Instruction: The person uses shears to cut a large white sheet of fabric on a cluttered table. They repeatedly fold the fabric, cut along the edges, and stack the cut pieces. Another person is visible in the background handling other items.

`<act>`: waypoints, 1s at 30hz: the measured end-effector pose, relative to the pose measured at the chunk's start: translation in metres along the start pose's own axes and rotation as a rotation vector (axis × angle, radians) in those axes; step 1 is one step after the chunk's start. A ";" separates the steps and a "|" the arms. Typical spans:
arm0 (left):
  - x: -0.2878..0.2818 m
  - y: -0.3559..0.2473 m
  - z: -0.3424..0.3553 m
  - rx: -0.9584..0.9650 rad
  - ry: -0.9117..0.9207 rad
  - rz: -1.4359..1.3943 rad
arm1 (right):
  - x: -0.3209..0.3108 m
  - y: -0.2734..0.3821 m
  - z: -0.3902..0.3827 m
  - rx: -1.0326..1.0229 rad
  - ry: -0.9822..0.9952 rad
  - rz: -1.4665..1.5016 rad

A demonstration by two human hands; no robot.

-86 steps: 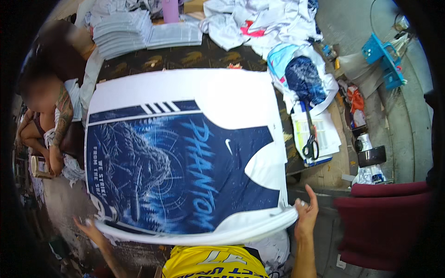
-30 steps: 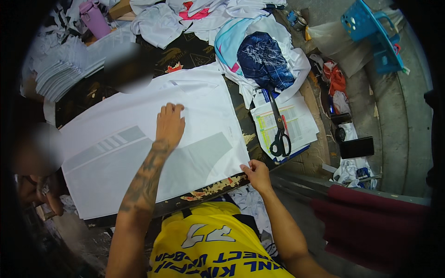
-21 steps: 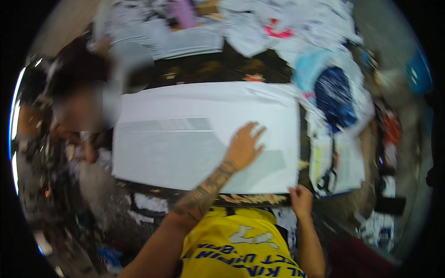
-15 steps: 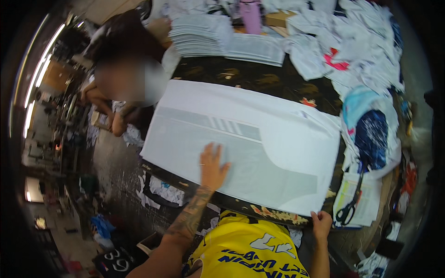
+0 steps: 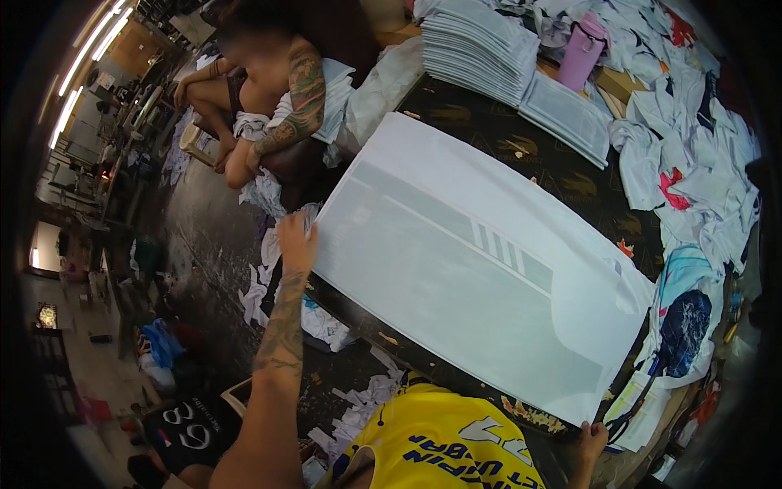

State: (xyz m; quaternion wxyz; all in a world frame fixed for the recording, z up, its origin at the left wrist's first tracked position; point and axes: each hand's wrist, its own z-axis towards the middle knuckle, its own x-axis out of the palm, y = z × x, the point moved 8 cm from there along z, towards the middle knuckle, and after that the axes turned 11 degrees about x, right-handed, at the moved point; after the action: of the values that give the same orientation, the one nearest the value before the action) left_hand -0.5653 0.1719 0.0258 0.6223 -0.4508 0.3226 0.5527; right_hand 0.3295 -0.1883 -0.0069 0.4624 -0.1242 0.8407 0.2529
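Observation:
A broad white fabric sheet with grey printed panels and slanted white stripes lies over the dark table. My left hand is at the sheet's near left corner, its thumb by the edge and its fingers apart from the thumb, just past the table's side. At the near right corner, my right hand pinches the sheet's edge between thumb and fingers. A pair of scissors with dark handles lies to the right of that hand, partly covered.
Behind the sheet stand a stack of folded white pieces and a pink tumbler. White cloth is heaped at the right, near a clear bag with dark blue contents. A seated person is at the far left.
My left hand has moved off the middle of the sheet to its left corner. My right hand stays at the right corner. The view has turned, showing more of the seated person.

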 end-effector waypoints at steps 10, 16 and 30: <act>0.170 -0.132 0.205 0.236 0.245 -0.089 | -0.015 0.040 -0.030 0.096 -0.099 -0.099; 0.099 -0.038 0.136 0.242 -0.022 -0.225 | -0.033 0.028 -0.032 0.088 -0.156 0.067; 0.004 0.106 -0.055 -0.269 0.138 -0.283 | -0.045 -0.001 -0.008 -0.098 -0.059 0.394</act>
State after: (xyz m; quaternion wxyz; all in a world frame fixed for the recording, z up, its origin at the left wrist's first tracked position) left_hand -0.6627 0.1209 -0.0209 0.6044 -0.6074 0.2214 0.4657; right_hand 0.3485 -0.1948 0.0348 0.4220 0.0275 0.8214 0.3827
